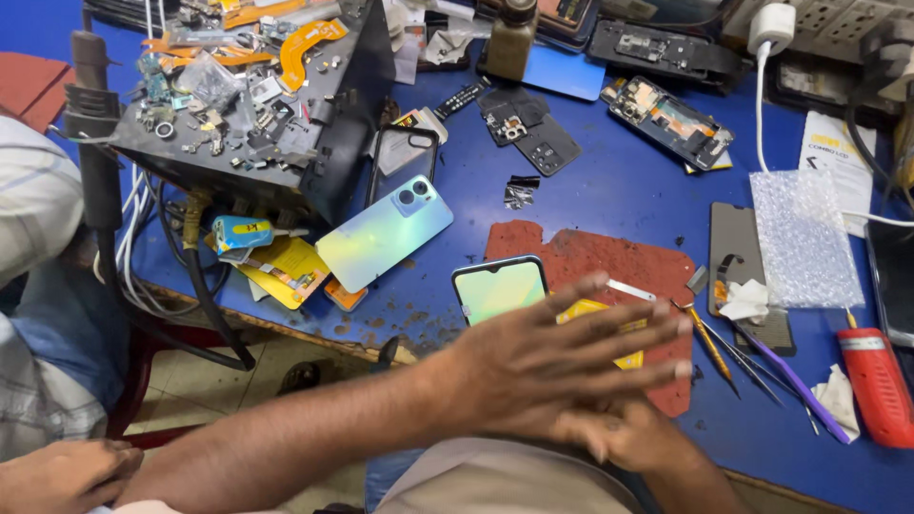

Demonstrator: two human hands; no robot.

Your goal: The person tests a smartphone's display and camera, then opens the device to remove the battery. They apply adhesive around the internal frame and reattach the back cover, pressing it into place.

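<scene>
Blue desk (609,190), cluttered all over, and in the head view your left hand (562,357) sweeps across with the fingers spread flat and empty, palm down, blurred with motion. Your right hand (633,433) sits tucked beneath it near the desk edge; you cannot tell whether it grips anything, since the left covers most of it.

Just past your fingertips lies the phone (500,287), face up on the red mat (609,262), its screen glowing pale green with a dark rim. A yellow card (609,333) peeks out from under your fingers beside it. If you mean to work at that phone, keep the hand low and slow so you do not knock the tweezers (714,347) and purple pry tool (795,381) lying just to the right.

Further left, a second phone (386,233) rests back up, shimmering green-blue, with its twin camera rings showing. Behind it, a dark tray (324,143) tilts, full of small parts. At the lower left corner another person's hand (62,471) rests, apart from yours.
</scene>
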